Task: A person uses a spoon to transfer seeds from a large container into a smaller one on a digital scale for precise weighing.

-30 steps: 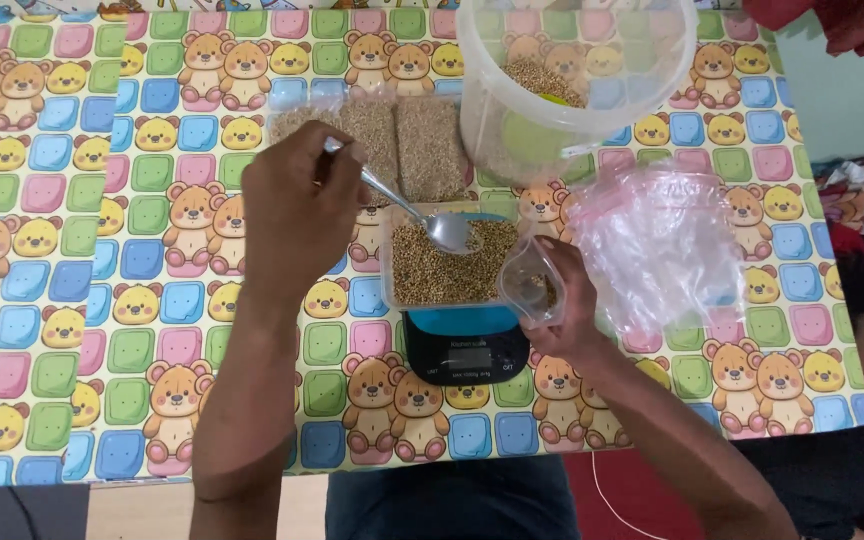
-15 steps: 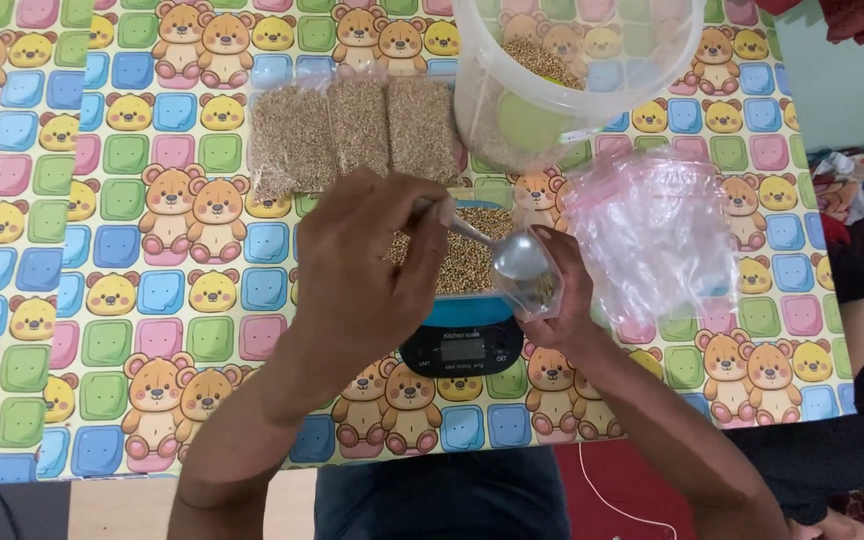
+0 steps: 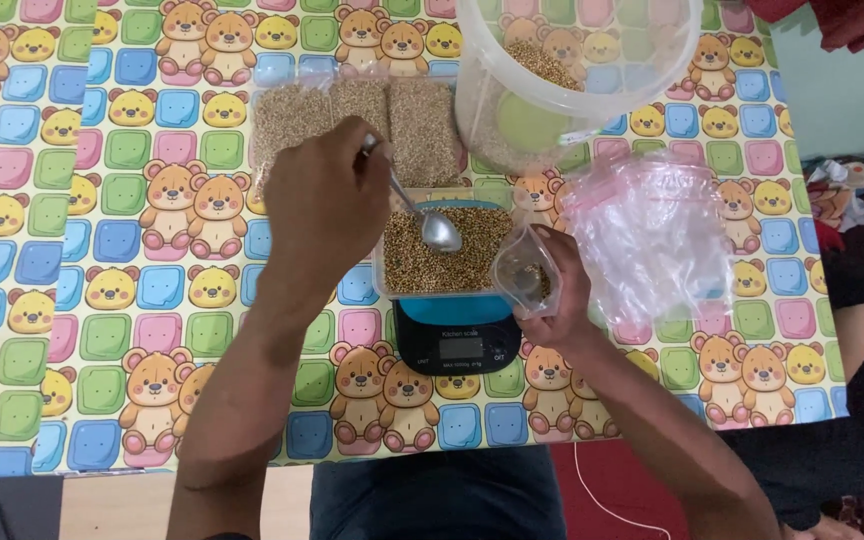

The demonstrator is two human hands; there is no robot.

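Observation:
My left hand [image 3: 327, 210] grips a metal spoon [image 3: 440, 232], whose bowl hovers over the brown grain [image 3: 432, 272] in a clear rectangular tray [image 3: 379, 270]. The tray rests on a small black and blue digital kitchen scale [image 3: 457, 345]. My right hand [image 3: 564, 295] holds a small clear plastic bag [image 3: 524, 268] open at the tray's right edge. A little grain lies inside the bag.
Three filled flat bags of grain [image 3: 352, 118] lie side by side behind the tray. A large clear bucket [image 3: 577, 70] with grain stands at the back right. A pile of empty zip bags [image 3: 657, 235] lies to the right. The tablecloth [image 3: 102, 260] shows bears and coloured squares.
The spoon scooped grain from the tray, went to the mouth of the small bag, and is now back over the tray. My right hand kept hold of the bag.

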